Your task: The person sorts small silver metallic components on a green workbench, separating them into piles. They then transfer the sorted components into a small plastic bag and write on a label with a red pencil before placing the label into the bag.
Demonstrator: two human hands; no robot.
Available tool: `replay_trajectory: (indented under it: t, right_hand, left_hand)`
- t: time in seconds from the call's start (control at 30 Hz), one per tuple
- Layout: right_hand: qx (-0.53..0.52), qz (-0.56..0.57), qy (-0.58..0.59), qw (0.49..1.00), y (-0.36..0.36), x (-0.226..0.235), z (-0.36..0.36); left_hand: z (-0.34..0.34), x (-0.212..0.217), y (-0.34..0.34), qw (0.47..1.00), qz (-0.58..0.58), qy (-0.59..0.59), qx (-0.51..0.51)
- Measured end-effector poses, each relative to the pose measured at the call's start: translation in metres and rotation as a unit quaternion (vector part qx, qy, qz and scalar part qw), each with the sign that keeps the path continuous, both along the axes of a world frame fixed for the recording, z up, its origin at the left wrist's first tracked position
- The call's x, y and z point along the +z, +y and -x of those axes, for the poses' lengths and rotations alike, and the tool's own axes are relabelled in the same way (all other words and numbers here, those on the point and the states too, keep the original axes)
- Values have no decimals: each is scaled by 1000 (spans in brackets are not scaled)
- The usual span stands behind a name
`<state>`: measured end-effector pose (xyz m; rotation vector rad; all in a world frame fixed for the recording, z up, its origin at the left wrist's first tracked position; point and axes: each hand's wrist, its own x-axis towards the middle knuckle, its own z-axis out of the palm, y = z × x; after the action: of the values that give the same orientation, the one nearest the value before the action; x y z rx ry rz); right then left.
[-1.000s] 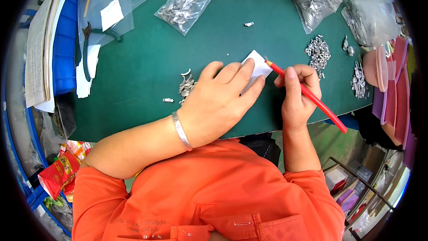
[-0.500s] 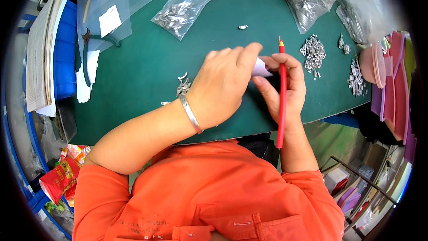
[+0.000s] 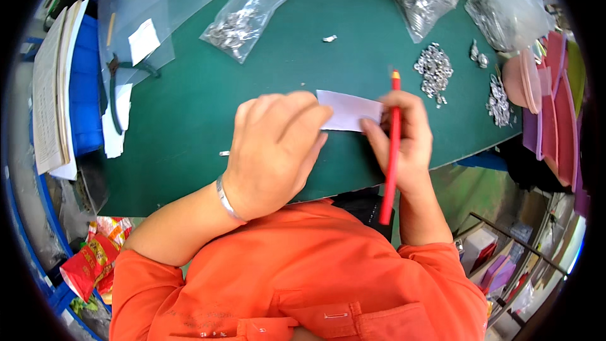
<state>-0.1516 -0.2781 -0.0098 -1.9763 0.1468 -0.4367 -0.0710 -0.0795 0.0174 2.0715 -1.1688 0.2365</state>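
Note:
A small blank slip of white paper (image 3: 349, 111) is stretched between my hands above the green table. My right hand (image 3: 407, 129) pinches its right end between thumb and fingers. That same hand also carries a red pencil (image 3: 392, 164), upright with its tip pointing away from me. My left hand (image 3: 274, 151), fingers curled, has its fingertips at the slip's left edge; the palm is hidden. A silver bracelet (image 3: 228, 200) circles the left wrist. A small metal piece (image 3: 225, 153) lies just left of this hand.
Piles of small metal parts (image 3: 433, 69) lie at the right, near pink bins (image 3: 521, 82). Clear bags of metal parts (image 3: 247, 16) sit at the back. Pliers (image 3: 113, 95) and white papers rest at the left, beside a blue bin (image 3: 85, 82). One metal piece (image 3: 329, 39) lies mid-table.
The paper slip, mostly hidden before, now shows flat between my hands. My left hand has moved left and nearer to me. The right hand keeps the pencil, now slightly tilted.

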Motion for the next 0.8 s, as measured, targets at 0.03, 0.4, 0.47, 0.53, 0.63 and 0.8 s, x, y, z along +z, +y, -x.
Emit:
replay_trajectory:
  t: [0.03,0.4,0.47,0.53,0.63,0.8]
  right_hand:
    - [-8,23,35,999,0,0,-3]
    - [-13,-86,-76,993,-6,5,-13]
    - [-6,-114,-76,991,3,-4,-12]
    - [-16,-126,-91,988,10,-5,-17]
    - [-12,-160,-52,986,8,-1,-15]
    - [-50,-33,-26,998,8,-8,-16]
  left_hand:
    - [3,2,1,999,-14,-27,-16]
    - [23,-8,-3,984,-150,52,-84]
    - [24,-12,-3,985,-135,57,-89]
    - [21,-8,-1,983,-161,33,-84]
    - [24,-7,1,981,-180,19,-68]
    - [24,-8,1,979,-194,-1,-63]
